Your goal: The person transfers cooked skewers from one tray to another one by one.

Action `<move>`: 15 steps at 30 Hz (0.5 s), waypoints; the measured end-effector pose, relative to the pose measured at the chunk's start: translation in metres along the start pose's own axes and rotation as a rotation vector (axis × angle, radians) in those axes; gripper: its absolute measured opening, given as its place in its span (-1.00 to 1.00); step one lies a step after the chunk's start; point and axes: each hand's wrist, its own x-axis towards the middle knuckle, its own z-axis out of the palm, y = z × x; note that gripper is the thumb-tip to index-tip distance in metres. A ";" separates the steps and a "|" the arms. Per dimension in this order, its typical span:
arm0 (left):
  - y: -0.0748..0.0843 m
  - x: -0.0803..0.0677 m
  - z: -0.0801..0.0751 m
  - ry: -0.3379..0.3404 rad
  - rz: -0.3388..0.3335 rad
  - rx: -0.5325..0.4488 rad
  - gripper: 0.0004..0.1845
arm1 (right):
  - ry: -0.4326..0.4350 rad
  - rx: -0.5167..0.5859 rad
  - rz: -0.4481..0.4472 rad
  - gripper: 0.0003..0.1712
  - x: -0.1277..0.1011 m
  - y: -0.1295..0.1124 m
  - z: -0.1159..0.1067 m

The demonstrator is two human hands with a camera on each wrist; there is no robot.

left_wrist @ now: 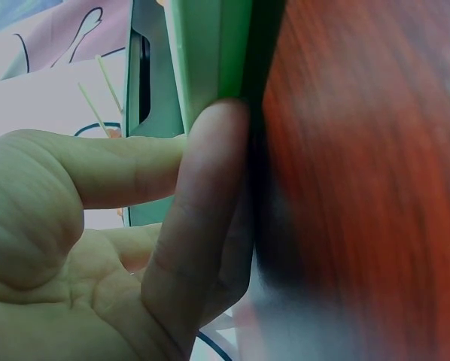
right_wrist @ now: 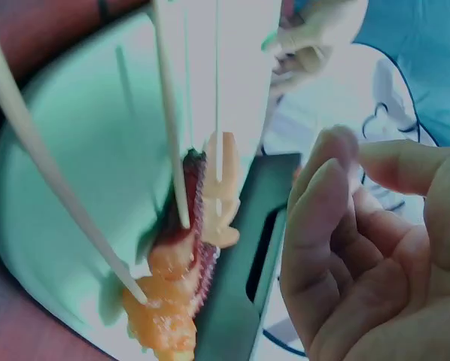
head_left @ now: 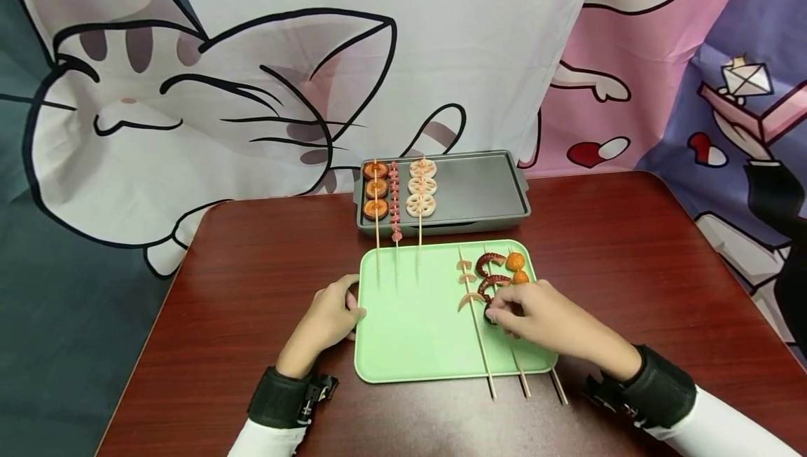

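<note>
Two black wristbands [head_left: 667, 390], w/ white sleeves [head_left: 271, 439] below, lie nearest the viewer, over a red-brown table [head_left: 189, 366]. L hand [head_left: 324, 320]: thumb & fingers pinch the L edge of the green tray [head_left: 416, 334], closed as far as its rim allows. R hand [head_left: 542, 311]: fingers loosely bent, thumb tip close to index tip, nothing seen btw. them; in the head view it is over the lower part of the tentacle skewer [head_left: 494, 280], contact uncertain. The tentacle skewer lies on the tray's R side, btw. the pale-slice skewer [head_left: 465, 278] (to its L) & the orange-ball skewer [head_left: 515, 261] (to its R, partly hidden by the R hand). All 3 sticks overhang the near rim. Just beyond the tray stands a grey pan [head_left: 479, 191], its L half bearing, L to R, 3 more: the brown-round skewer [head_left: 376, 188], the pink skewer [head_left: 394, 198] & the lotus skewer [head_left: 421, 187]; their sticks point toward the viewer & reach over the green tray's far rim. Background: a printed cloth [head_left: 492, 36] w/ a cartoon animal face at L & pink and blue areas at R.
</note>
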 end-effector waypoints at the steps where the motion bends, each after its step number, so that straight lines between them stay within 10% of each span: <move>1: 0.000 0.000 0.000 0.000 -0.001 -0.002 -0.33 | 0.025 -0.005 -0.011 -0.83 0.000 0.001 -0.002; 15: 0.002 0.000 -0.001 -0.001 -0.003 -0.009 -0.33 | 0.291 -0.049 -0.037 -0.70 0.004 0.028 -0.020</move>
